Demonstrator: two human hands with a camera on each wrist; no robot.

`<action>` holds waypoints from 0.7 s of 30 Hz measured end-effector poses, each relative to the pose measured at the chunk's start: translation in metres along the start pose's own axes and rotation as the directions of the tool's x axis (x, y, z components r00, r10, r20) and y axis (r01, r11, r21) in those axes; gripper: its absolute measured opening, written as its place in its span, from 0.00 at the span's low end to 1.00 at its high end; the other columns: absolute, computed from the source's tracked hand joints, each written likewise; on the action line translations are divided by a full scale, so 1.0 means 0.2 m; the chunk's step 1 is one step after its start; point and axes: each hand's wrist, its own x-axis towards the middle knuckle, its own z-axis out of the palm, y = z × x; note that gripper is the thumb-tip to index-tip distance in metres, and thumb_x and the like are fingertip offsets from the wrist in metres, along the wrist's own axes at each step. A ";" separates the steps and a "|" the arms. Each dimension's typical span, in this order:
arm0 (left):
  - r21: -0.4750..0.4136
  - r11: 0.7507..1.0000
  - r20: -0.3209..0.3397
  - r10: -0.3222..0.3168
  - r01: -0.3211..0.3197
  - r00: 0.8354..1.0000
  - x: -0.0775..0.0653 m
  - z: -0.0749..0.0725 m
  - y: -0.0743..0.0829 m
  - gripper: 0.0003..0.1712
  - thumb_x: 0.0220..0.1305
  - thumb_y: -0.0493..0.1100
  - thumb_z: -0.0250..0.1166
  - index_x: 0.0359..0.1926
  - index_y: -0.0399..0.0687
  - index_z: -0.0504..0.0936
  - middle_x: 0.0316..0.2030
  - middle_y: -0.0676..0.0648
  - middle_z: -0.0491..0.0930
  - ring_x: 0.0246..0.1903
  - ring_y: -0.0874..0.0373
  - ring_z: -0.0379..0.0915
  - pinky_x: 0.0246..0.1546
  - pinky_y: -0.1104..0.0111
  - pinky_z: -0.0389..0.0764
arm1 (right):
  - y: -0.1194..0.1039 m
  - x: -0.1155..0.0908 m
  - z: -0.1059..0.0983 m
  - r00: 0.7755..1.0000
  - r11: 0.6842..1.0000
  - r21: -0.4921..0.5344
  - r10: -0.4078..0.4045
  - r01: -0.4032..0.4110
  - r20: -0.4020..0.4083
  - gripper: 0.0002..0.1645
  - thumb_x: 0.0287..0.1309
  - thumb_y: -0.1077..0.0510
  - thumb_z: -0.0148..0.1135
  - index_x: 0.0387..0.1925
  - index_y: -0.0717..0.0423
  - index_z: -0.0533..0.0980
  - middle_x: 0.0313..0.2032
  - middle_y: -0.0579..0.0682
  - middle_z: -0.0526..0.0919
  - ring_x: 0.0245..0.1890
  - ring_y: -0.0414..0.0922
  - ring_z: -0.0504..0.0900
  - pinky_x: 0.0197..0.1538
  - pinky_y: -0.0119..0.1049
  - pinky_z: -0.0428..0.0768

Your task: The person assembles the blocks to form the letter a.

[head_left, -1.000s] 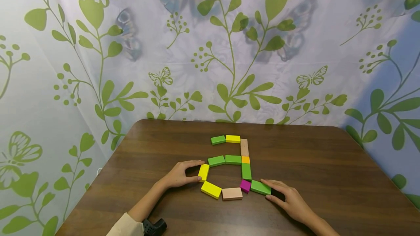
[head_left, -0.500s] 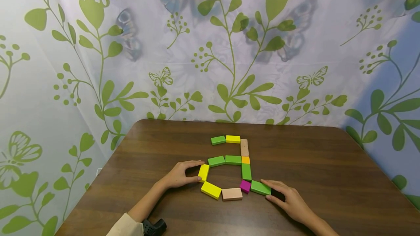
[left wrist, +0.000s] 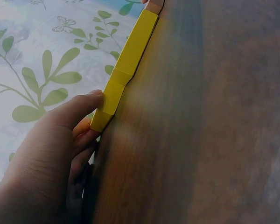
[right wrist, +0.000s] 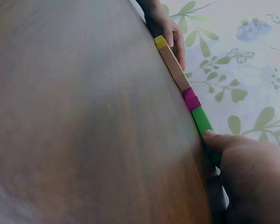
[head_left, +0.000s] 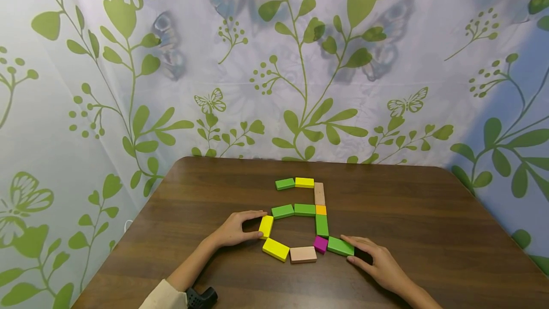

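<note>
Wooden blocks lie flat on the table in an outline like a lowercase "a". My left hand (head_left: 233,228) pinches the yellow block (head_left: 266,227) at the outline's left side, thumb at its near end and fingers at its far end. Below it sits another yellow block (head_left: 276,249), followed by a plain wood block (head_left: 303,254) and a small magenta block (head_left: 320,244). With thumb and fingers, my right hand (head_left: 379,260) holds the green block (head_left: 340,246) at the lower right, which touches the magenta one. In the right wrist view, the thumb lies on this green block (right wrist: 203,122).
Farther up the outline are green blocks (head_left: 304,210), a small orange block (head_left: 320,210), an upright plain wood block (head_left: 319,193) and a yellow top block (head_left: 304,182). A black device (head_left: 201,297) is at the left wrist. A leaf-patterned cloth (head_left: 240,70) hangs behind the table (head_left: 407,194).
</note>
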 end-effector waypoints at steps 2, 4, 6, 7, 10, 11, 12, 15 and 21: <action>0.002 1.000 -0.001 0.000 0.000 1.000 0.00 0.00 0.00 0.34 0.58 0.61 0.61 0.63 0.54 0.70 0.60 0.53 0.69 0.59 0.55 0.64 0.56 0.54 0.67 | 0.00 0.00 0.00 1.000 1.000 0.000 0.012 -0.012 0.002 0.30 0.52 0.51 0.67 0.58 0.45 0.73 0.51 0.37 0.76 0.49 0.41 0.76 0.44 0.43 0.78; 0.003 1.000 -0.002 -0.001 0.001 1.000 0.00 0.00 0.00 0.34 0.58 0.61 0.61 0.63 0.53 0.70 0.60 0.53 0.69 0.59 0.56 0.64 0.56 0.54 0.67 | 0.00 0.00 0.00 1.000 1.000 0.000 0.023 -0.023 0.002 0.30 0.52 0.51 0.66 0.58 0.44 0.73 0.51 0.37 0.76 0.49 0.42 0.76 0.43 0.44 0.78; 0.002 1.000 -0.004 -0.002 0.002 1.000 0.00 0.00 0.00 0.35 0.57 0.61 0.61 0.63 0.53 0.70 0.60 0.53 0.70 0.59 0.56 0.64 0.56 0.54 0.67 | -0.01 0.00 0.00 1.000 1.000 0.001 0.029 -0.029 0.001 0.30 0.52 0.51 0.66 0.58 0.44 0.73 0.51 0.38 0.77 0.49 0.42 0.76 0.43 0.44 0.78; 0.003 1.000 -0.003 -0.003 0.003 1.000 0.00 0.00 0.00 0.35 0.57 0.62 0.61 0.62 0.53 0.71 0.60 0.53 0.70 0.59 0.56 0.64 0.56 0.54 0.67 | -0.01 0.00 0.00 1.000 1.000 0.000 0.031 -0.031 0.001 0.29 0.52 0.51 0.66 0.58 0.44 0.73 0.51 0.38 0.77 0.49 0.42 0.76 0.43 0.44 0.78; 0.001 1.000 -0.004 -0.006 0.006 1.000 0.00 0.00 0.01 0.35 0.57 0.62 0.61 0.62 0.53 0.71 0.60 0.53 0.70 0.59 0.56 0.64 0.56 0.54 0.67 | -0.01 0.00 0.00 1.000 1.000 -0.001 0.031 -0.031 0.004 0.30 0.52 0.51 0.66 0.58 0.44 0.73 0.51 0.38 0.77 0.49 0.42 0.76 0.44 0.44 0.78; 0.001 1.000 -0.003 -0.007 0.007 1.000 0.00 0.00 0.01 0.35 0.57 0.62 0.61 0.62 0.53 0.71 0.60 0.53 0.69 0.59 0.56 0.64 0.56 0.54 0.67 | -0.01 0.00 0.00 1.000 1.000 -0.001 0.030 -0.030 0.004 0.30 0.52 0.51 0.66 0.58 0.44 0.73 0.51 0.38 0.77 0.49 0.42 0.76 0.44 0.44 0.78; 0.001 1.000 -0.002 -0.007 0.007 1.000 0.00 0.00 0.01 0.35 0.57 0.62 0.61 0.62 0.53 0.71 0.60 0.53 0.69 0.59 0.56 0.64 0.56 0.54 0.67 | -0.01 0.00 -0.01 1.000 1.000 0.000 0.029 -0.029 0.005 0.30 0.52 0.50 0.67 0.59 0.44 0.73 0.51 0.38 0.76 0.49 0.42 0.76 0.44 0.44 0.78; 0.005 1.000 0.002 -0.004 0.004 1.000 0.00 0.00 0.01 0.34 0.58 0.62 0.61 0.63 0.53 0.70 0.60 0.52 0.69 0.59 0.56 0.64 0.56 0.54 0.67 | -0.01 0.00 -0.01 1.000 1.000 -0.001 0.023 -0.023 0.001 0.31 0.51 0.49 0.67 0.59 0.45 0.73 0.51 0.38 0.76 0.49 0.42 0.76 0.44 0.44 0.78; 0.008 1.000 0.003 0.011 -0.011 1.000 0.02 -0.02 0.01 0.34 0.59 0.61 0.60 0.63 0.54 0.70 0.60 0.52 0.69 0.60 0.56 0.63 0.57 0.54 0.66 | -0.02 0.01 -0.03 0.999 0.999 0.033 0.039 -0.039 -0.017 0.32 0.51 0.51 0.68 0.59 0.46 0.72 0.52 0.39 0.77 0.49 0.42 0.76 0.43 0.41 0.78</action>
